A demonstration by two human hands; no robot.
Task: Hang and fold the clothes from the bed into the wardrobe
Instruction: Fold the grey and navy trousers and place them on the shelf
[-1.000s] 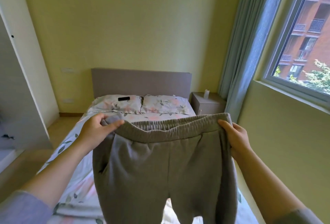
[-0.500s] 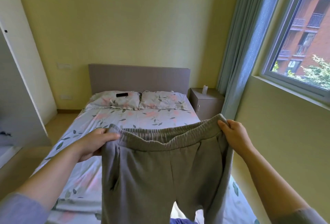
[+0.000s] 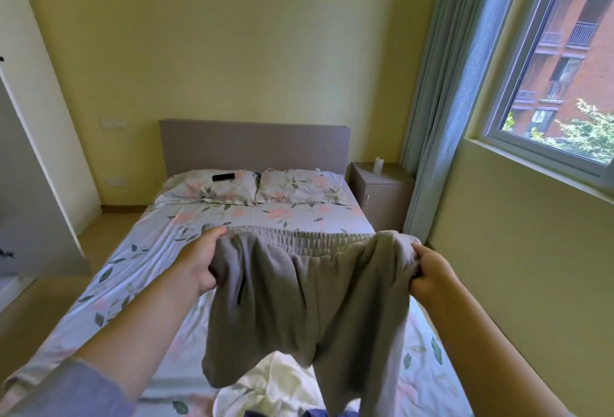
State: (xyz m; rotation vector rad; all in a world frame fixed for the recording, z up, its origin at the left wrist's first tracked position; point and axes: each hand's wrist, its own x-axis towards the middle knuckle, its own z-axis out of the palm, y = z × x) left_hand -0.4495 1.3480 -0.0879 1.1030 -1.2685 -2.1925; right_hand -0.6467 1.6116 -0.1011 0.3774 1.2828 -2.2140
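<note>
I hold grey sweatpants spread out above the bed, waistband away from me and legs hanging toward me. My left hand grips the left side of the waistband. My right hand grips the bunched right side. Under the hanging legs lie a white garment and a bit of dark blue cloth at the bed's near end. Part of the white wardrobe, its door open, stands at the left edge.
Two floral pillows lie at the headboard, a black phone on the left one. A grey nightstand with a small white bottle stands right of the bed, beside the blue curtain and the window. Wooden floor runs between bed and wardrobe.
The sweatpants have come down from in front of my face toward the bed, and the waistband has tipped away from me. Both hands kept their grip and dropped lower.
</note>
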